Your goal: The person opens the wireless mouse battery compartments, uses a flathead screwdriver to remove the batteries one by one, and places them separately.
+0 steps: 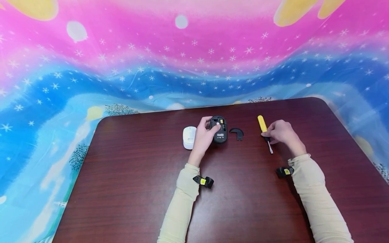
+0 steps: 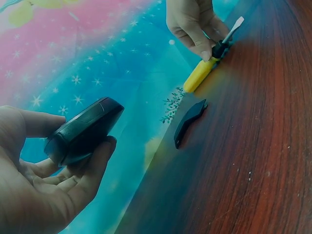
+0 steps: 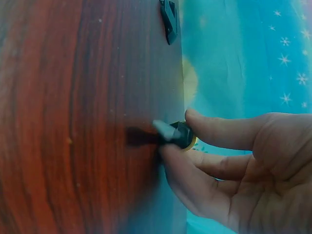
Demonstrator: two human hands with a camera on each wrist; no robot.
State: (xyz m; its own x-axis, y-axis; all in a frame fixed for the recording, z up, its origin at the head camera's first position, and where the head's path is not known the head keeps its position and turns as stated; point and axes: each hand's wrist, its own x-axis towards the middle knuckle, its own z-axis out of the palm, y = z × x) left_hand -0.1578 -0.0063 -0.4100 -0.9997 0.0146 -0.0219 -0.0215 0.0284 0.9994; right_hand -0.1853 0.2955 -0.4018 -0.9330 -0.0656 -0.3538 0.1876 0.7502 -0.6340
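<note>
My left hand (image 1: 203,136) grips a black computer mouse (image 1: 221,137), thumb across its upturned underside. The mouse's battery compartment is uncovered, and a battery (image 1: 222,122) shows inside it. On the table just right of the mouse lies a black curved battery cover (image 1: 238,133). Farther right, my right hand (image 1: 283,133) pinches a yellow and black screwdriver (image 1: 262,123) near its black collar, the metal blade pointing toward me. In the right wrist view, thumb and fingers close around the screwdriver (image 3: 183,135). The left wrist view has the mouse (image 2: 85,131) between thumb and fingers.
A white computer mouse (image 1: 188,137) stands beside my left hand, partly hidden by it. The dark red wooden table (image 1: 243,202) has rounded far corners. Behind it hangs a pink and blue patterned cloth (image 1: 194,67). Each wrist carries a black strap.
</note>
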